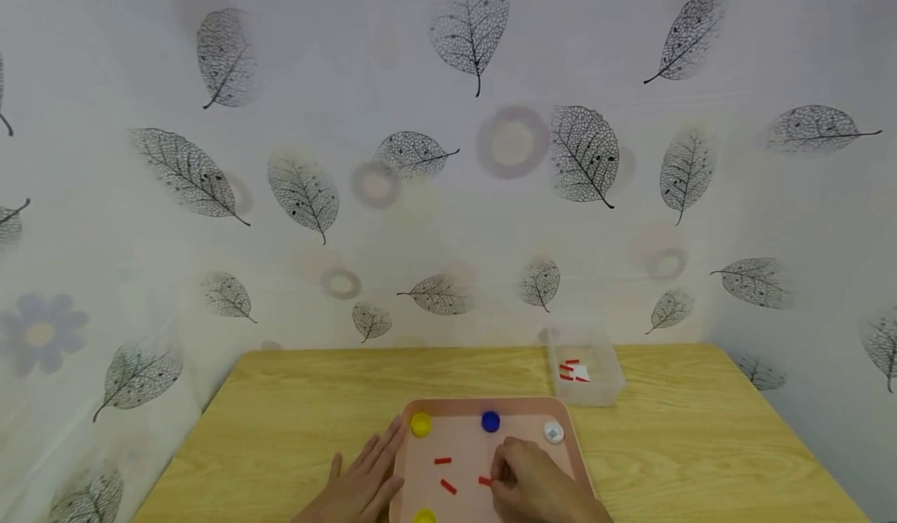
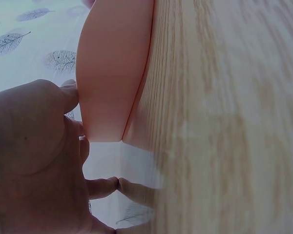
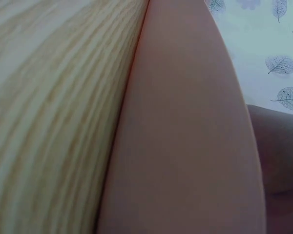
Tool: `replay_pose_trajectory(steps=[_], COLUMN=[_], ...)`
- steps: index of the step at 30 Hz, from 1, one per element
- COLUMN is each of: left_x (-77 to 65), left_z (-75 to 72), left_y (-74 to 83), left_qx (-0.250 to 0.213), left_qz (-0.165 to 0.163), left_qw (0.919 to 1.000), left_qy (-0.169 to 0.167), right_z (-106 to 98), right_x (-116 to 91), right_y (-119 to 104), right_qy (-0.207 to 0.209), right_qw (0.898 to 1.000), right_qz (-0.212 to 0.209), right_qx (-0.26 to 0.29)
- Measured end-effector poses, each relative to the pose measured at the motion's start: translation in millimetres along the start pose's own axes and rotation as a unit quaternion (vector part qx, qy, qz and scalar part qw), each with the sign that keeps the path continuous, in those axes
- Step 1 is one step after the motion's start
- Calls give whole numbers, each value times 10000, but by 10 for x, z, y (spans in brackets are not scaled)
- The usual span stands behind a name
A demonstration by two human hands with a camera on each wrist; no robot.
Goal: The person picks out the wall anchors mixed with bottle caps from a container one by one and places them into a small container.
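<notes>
My right hand [image 1: 536, 480] is over the pink tray [image 1: 455, 407], thumb and forefinger pinching the end of a small red strip [image 1: 485, 480]. Two more red strips lie to its left, one straight [image 1: 443, 461] and one slanted [image 1: 448, 486]. Fingers extended, my left hand [image 1: 360, 484] rests against the tray's left side. In the left wrist view, the thumb of that hand [image 2: 34, 156] touches the tray's outer wall [image 2: 115, 73]. The right wrist view is mostly tray wall [image 3: 185, 122], which hides the fingertips of the right hand [image 3: 282, 156].
Round yellow [image 1: 420, 424], blue [image 1: 490, 421] and white [image 1: 554, 431] pieces sit along the tray's far side, with another yellow piece [image 1: 423, 516] near the front. Behind the tray, a clear box [image 1: 606, 375] holds several red strips. The wooden table [image 1: 266, 414] meets a leaf-patterned wall.
</notes>
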State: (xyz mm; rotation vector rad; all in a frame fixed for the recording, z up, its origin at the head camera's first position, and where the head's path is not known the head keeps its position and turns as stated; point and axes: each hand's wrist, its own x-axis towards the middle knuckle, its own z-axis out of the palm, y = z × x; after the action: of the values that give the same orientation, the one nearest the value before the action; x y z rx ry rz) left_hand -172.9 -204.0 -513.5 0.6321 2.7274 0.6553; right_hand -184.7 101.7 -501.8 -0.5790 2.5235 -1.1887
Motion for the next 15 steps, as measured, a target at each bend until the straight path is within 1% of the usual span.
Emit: replay_pose_trajectory(steps=[5, 12, 15], left_x=[1, -6, -12], left_z=[-8, 5, 16], left_y=[7, -9, -16], left_qx=[9, 13, 30], left_qz=[16, 52, 72], left_qw=[10000, 10000, 10000], left_qy=[-19, 14, 12], right_z=[-26, -84, -105], right_x=[-9, 2, 3], right_y=[-7, -32, -53], right_qy=[258, 580, 712], right_qw=[9993, 9939, 9913], right_qz=[-199, -843, -928], right_qx=[-166, -415, -608])
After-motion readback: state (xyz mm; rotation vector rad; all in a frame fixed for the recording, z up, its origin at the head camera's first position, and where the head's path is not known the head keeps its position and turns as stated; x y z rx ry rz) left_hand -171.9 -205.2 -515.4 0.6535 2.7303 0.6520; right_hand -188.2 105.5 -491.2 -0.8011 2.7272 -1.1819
